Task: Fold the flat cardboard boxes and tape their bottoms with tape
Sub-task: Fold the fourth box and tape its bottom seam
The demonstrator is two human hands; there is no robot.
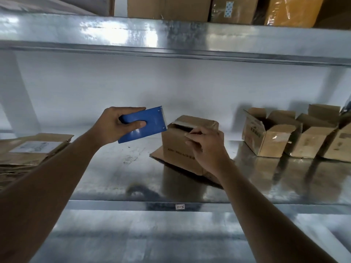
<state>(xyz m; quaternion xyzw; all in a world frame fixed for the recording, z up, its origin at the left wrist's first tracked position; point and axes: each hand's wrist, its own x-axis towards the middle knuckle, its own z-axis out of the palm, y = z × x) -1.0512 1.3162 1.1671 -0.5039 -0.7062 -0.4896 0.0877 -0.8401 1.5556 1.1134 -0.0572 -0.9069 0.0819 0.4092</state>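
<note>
The box (187, 143) stands bottom-up on the metal shelf (117, 179). The right hand (207, 147), nearer, presses curled fingers on its front top edge; the left hand (115, 124) grips the blue tape dispenser (144, 124) just left of it, blade toward the flaps.
</note>
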